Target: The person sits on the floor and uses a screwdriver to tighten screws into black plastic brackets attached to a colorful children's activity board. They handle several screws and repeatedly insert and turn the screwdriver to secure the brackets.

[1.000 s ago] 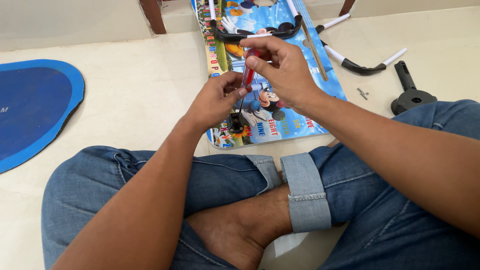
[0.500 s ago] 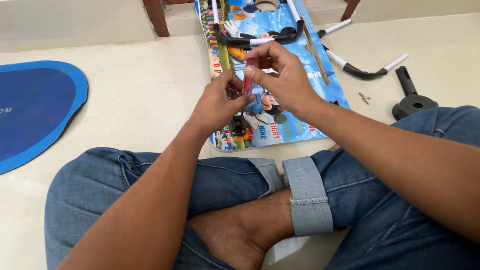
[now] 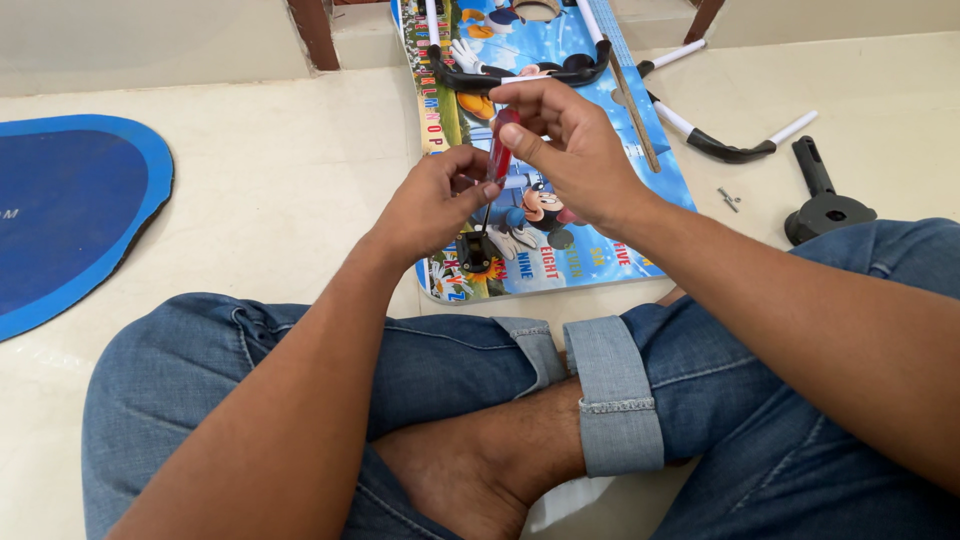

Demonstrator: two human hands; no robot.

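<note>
Screwdriver (image 3: 499, 150) with red handle stands upright over the black bracket (image 3: 473, 250) at the near edge of the colourful cartoon board (image 3: 590, 230), right hand (image 3: 570, 150) pinching its handle from above, left hand (image 3: 435, 200) curled closed around the shaft just beside, steadying the tip there.

Left hand (image 3: 435, 205), right hand (image 3: 570, 150) pinched together

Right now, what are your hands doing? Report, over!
Right hand grips red-handled screwdriver, tip down at black bracket on cartoon board. Left hand steadies the shaft. Loose screws lie apart on floor; nothing blocking.
</note>
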